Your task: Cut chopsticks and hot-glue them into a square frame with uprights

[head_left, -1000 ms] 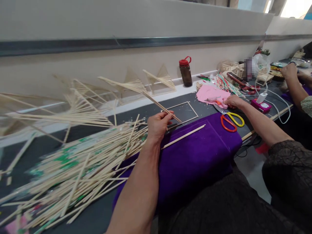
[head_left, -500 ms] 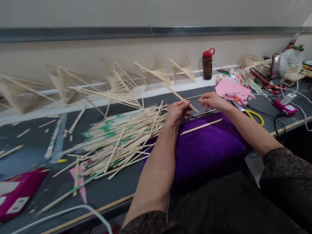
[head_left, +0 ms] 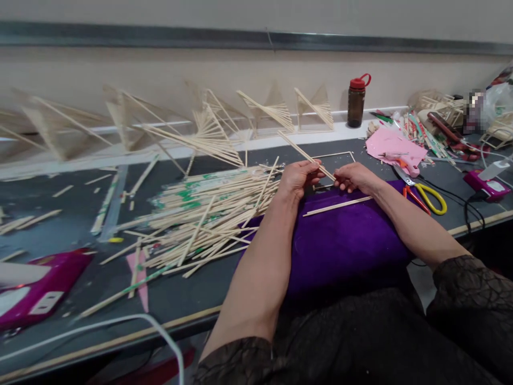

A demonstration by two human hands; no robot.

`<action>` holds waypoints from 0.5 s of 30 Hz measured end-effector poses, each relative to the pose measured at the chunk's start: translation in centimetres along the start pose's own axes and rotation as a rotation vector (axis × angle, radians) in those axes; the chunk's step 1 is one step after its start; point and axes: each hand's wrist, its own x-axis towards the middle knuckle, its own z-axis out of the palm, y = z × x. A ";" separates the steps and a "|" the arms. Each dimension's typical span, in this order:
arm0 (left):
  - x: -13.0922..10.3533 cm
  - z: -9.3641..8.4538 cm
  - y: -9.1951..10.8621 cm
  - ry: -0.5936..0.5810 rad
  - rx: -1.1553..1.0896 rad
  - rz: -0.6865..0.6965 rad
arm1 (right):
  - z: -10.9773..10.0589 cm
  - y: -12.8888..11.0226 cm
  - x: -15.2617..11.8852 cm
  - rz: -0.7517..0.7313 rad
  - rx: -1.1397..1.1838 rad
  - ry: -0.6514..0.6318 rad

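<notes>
Pinched in my left hand [head_left: 302, 178] are thin wooden sticks [head_left: 295, 145], lying side by side and slanting from upper left to lower right. My right hand [head_left: 356, 178] has its fingers closed at the lower right end of these sticks. Two more loose sticks [head_left: 336, 206] lie on a purple cloth [head_left: 344, 240] under my forearms. Just beyond my hands, a thin stick frame [head_left: 334, 155] rests on the dark table, partly hidden by them. Left of my left forearm spreads a big pile of wooden sticks [head_left: 216, 214], some in green-printed plastic wrapping.
Several twisted stick structures [head_left: 208, 139] stand along the wall. A brown bottle with a red lid [head_left: 356, 104] is behind my right hand. Yellow-and-orange-handled scissors [head_left: 430, 199], pink paper [head_left: 390, 144] and a magenta power strip [head_left: 487, 184] lie to the right; another magenta power strip [head_left: 52, 289] is at left.
My right hand has moved in to the lower end of the sticks, where its fingers now close. My left hand still holds them. The camera view has shifted slightly left and down.
</notes>
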 end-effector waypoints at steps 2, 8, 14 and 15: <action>-0.1 0.1 0.0 -0.001 -0.001 0.007 | 0.2 0.0 0.1 -0.019 -0.009 -0.023; -0.3 0.3 0.0 -0.018 0.003 0.043 | 0.2 0.2 0.2 -0.120 -0.022 -0.037; -0.5 0.3 0.1 -0.025 -0.007 0.039 | 0.1 0.2 0.2 -0.120 -0.038 -0.026; -0.5 0.3 0.1 -0.029 -0.009 0.042 | 0.1 0.1 0.2 -0.122 -0.043 -0.026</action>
